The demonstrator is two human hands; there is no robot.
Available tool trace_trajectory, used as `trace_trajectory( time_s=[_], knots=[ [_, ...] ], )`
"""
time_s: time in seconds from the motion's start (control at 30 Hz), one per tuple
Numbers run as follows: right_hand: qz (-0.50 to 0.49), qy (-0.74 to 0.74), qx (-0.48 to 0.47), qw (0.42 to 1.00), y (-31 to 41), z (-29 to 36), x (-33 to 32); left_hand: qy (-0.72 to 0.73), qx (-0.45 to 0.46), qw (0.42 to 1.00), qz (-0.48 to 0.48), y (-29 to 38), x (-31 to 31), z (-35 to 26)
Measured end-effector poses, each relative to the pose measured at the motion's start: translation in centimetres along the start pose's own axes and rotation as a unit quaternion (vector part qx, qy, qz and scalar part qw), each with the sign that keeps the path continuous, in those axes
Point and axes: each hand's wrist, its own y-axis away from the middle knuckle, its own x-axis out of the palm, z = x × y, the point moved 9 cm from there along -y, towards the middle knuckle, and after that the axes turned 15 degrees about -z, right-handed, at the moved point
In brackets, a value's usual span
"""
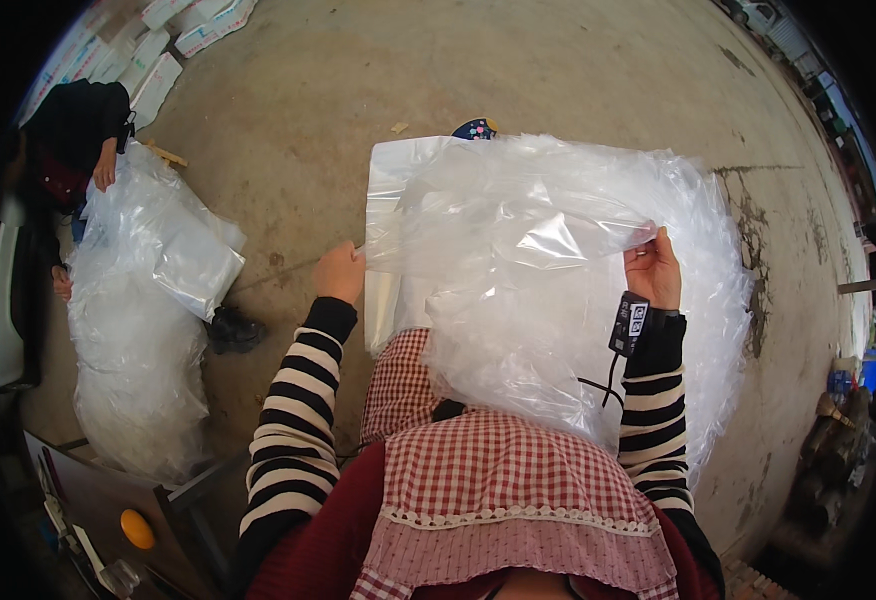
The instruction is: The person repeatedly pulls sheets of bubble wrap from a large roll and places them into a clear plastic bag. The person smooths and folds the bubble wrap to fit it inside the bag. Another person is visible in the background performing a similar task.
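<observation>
A large loose pile of clear plastic film bags spreads over my lap and out to the right. Along its left side lies a flatter stack of smooth film sheets. My left hand is closed on the left edge of a clear film sheet. That sheet stretches across the pile to my right hand, which pinches its right end between thumb and fingers. The sheet is creased and shiny near the right hand. A small black device with a cable is strapped at my right wrist.
On the left, another person handles a second heap of clear film. Foam boxes are stacked at the upper left on the concrete floor. A dark table bearing a yellow object stands at the lower left.
</observation>
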Motion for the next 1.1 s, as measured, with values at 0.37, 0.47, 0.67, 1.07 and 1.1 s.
trace_trajectory(
  time_s=[0.37, 0.47, 0.67, 1.07, 1.1],
  knots=[
    [-0.198, 0.374, -0.083, 0.903, -6.6, 18.9, -27.8, -0.164, -0.070, 0.983, -0.045, 0.2, -2.3, 22.1],
    [-0.239, 0.473, -0.117, 0.840, -5.0, 19.7, -21.5, -0.171, -0.115, 0.979, -0.014, -0.1, -1.3, 22.1],
    [0.252, 0.785, -0.489, 0.286, 5.8, 3.3, 7.3, 0.249, 0.105, 0.959, 0.083, -0.9, 3.6, 1.6],
    [0.049, 0.539, -0.297, 0.787, -3.5, 2.1, 10.7, 0.188, 0.260, 0.900, 0.295, 8.2, 6.9, -13.2],
    [0.046, 0.520, -0.309, 0.795, -3.4, 2.6, 11.6, 0.230, 0.234, 0.902, 0.281, 7.3, 6.7, -13.8]
  ],
)
